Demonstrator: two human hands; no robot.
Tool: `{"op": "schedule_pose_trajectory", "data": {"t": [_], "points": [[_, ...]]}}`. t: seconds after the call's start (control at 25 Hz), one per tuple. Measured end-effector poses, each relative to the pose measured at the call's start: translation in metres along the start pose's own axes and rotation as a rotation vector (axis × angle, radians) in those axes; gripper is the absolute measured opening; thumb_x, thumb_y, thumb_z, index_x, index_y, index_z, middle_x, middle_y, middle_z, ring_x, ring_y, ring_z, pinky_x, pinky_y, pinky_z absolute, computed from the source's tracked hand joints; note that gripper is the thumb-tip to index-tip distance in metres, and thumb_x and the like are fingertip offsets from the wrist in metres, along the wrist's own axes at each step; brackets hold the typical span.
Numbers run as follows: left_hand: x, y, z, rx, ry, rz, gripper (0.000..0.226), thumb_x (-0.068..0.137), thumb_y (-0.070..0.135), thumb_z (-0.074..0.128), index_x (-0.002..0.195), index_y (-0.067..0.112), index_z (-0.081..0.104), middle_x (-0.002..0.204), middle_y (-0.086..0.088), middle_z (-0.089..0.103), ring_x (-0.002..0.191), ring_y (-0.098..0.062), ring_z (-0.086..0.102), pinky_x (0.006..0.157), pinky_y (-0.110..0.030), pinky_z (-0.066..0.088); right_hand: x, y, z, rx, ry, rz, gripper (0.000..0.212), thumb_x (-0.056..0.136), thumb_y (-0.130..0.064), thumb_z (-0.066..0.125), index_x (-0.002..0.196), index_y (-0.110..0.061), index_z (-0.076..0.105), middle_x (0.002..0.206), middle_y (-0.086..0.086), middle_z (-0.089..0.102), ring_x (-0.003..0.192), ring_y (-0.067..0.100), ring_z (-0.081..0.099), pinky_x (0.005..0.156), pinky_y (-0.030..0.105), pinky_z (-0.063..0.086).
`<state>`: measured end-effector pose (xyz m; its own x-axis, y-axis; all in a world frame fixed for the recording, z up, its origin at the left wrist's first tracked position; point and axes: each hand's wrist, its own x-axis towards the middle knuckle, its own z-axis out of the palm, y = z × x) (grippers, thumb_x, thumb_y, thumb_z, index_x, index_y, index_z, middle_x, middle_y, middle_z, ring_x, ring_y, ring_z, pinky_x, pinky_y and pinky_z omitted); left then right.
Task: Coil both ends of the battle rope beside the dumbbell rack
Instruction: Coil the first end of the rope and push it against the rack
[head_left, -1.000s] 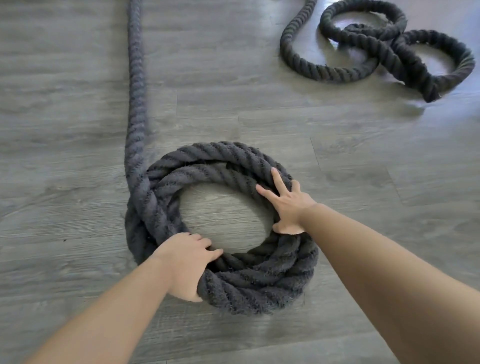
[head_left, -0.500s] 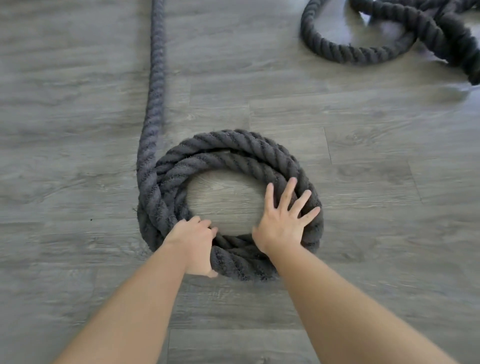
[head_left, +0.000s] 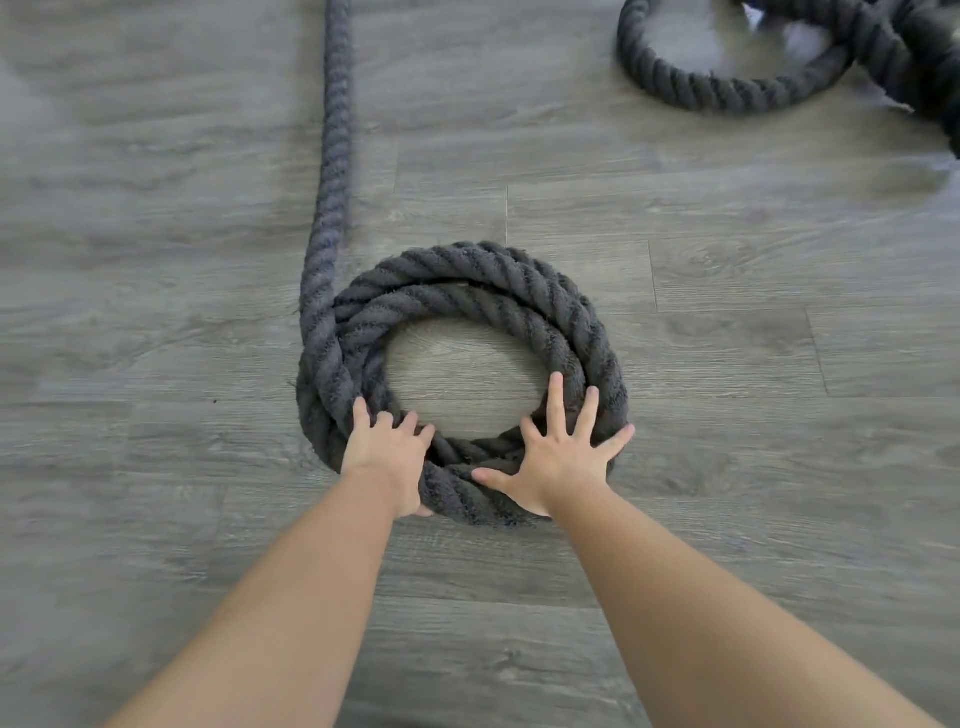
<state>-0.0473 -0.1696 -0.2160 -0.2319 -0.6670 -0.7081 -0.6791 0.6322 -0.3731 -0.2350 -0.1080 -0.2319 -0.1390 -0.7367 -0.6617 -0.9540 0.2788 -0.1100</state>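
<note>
Thick dark-grey twisted battle rope coil (head_left: 467, 291) lies on grey wood-plank floor (head_left: 727, 364). Left hand (head_left: 387, 457) curled, gripping coil's near-left strands. Right hand (head_left: 558, 460) flat, fingers splayed on near-right strands. Loose rope loops (head_left: 727, 88) well beyond right fingertips.

Bare floor (head_left: 156, 467) both sides, coil (head_left: 467, 280) ahead — loose loops (head_left: 727, 93) far right

Grey wood-look plank floor (head_left: 727, 364). A thick dark battle rope lies on it wound into a round stacked coil (head_left: 467, 280), with a straight length (head_left: 335, 130) running away from the coil's left side. A looser heap of rope loops (head_left: 727, 88) lies well apart at the far right.
</note>
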Motion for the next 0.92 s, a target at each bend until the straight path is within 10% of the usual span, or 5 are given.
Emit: {"op": "schedule_pose_trajectory", "data": {"t": [0.48, 0.64, 0.92], "points": [[0.006, -0.01, 0.008, -0.034, 0.09, 0.097, 0.114, 0.071, 0.083, 0.055, 0.159, 0.026, 0.01, 0.165, -0.003, 0.015, 0.148, -0.042, 0.015, 0.11, -0.074, -0.004, -0.009, -0.018, 0.001, 0.14, -0.016, 0.17, 0.104, 0.078, -0.089, 0.04, 0.159, -0.034, 0.008, 0.15, 0.005, -0.051, 0.14, 0.043, -0.039, 0.101, 0.083, -0.005], [0.004, -0.013, 0.016, -0.066, 0.172, 0.158, 0.109, 0.073, 0.083, 0.055, 0.158, 0.027, 0.015, 0.164, 0.001, 0.02, 0.148, -0.036, 0.019, 0.109, -0.076, -0.002, -0.016, -0.044, 0.01, 0.561, -0.037, 0.478, 0.114, 0.076, -0.078, 0.062, 0.153, -0.05, -0.016, 0.142, 0.008, -0.059, 0.138, 0.054, -0.035, 0.106, 0.081, 0.015], [0.016, -0.018, 0.019, -0.136, 0.252, 0.273, 0.104, 0.071, 0.083, 0.054, 0.154, 0.025, 0.028, 0.156, 0.005, 0.036, 0.142, -0.03, 0.032, 0.11, -0.074, -0.001, 0.001, -0.053, 0.007, 0.542, -0.026, 0.548, 0.117, 0.071, -0.079, 0.066, 0.15, -0.055, -0.017, 0.14, 0.007, -0.06, 0.141, 0.056, -0.025, 0.102, 0.073, 0.034]]}}
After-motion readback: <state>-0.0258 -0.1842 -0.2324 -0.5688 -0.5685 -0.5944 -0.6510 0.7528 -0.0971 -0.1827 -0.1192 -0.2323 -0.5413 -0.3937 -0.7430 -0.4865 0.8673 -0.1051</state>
